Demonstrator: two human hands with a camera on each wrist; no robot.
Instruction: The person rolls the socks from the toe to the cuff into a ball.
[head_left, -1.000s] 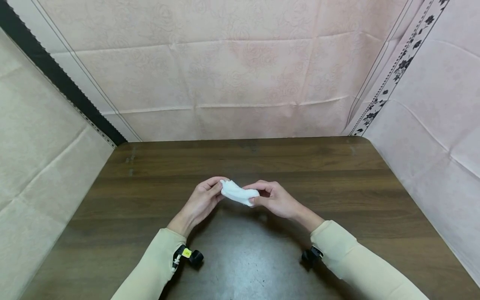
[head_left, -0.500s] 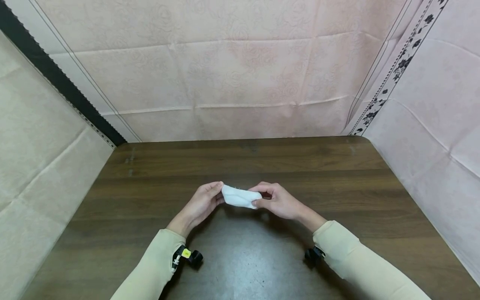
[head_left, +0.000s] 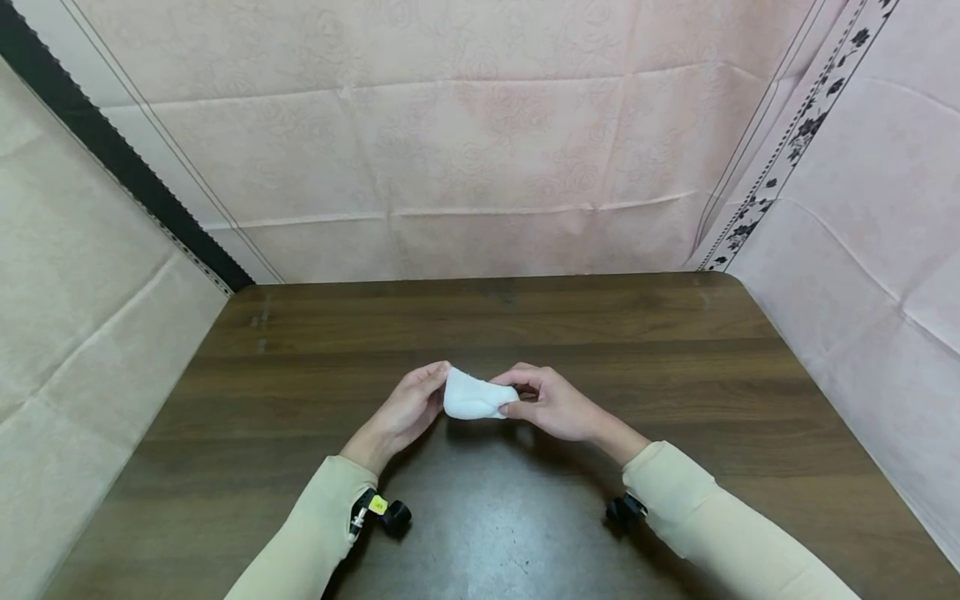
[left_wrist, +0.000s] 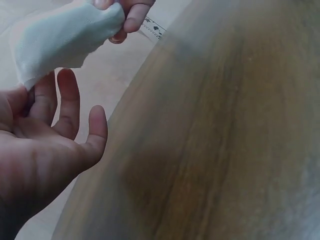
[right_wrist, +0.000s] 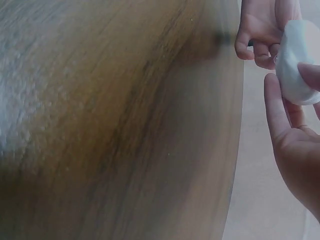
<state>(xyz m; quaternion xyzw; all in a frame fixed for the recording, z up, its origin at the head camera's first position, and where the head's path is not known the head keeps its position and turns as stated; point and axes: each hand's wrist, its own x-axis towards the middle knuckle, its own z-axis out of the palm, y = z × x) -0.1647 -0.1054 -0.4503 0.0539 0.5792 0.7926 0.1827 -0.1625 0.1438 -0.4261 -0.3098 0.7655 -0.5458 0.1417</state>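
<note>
A small white piece of soft fabric (head_left: 472, 397) hangs between my two hands, above the tabletop, in the head view. Its kind is not clear. My left hand (head_left: 401, 414) pinches its left corner between thumb and forefinger; in the left wrist view the other fingers of that hand stand apart from the fabric (left_wrist: 62, 40). The right end is pinched by my right hand (head_left: 561, 408). From the right wrist, the fabric (right_wrist: 294, 65) looks rounded and folded under the right thumb, with part of it cut off by the frame edge.
A brown wood-grain table (head_left: 487, 321) spreads under both hands. Pale patterned cloth (head_left: 480, 150) covers the back, and similar cloth rises at both sides. Each forearm wears a small black camera, one at the left wrist (head_left: 394, 517) and one at the right (head_left: 624, 512).
The fabric has turned and spread at its left end, from a narrow sagging strip to a broader flap. Both hands keep their pinch and have shifted only slightly.
</note>
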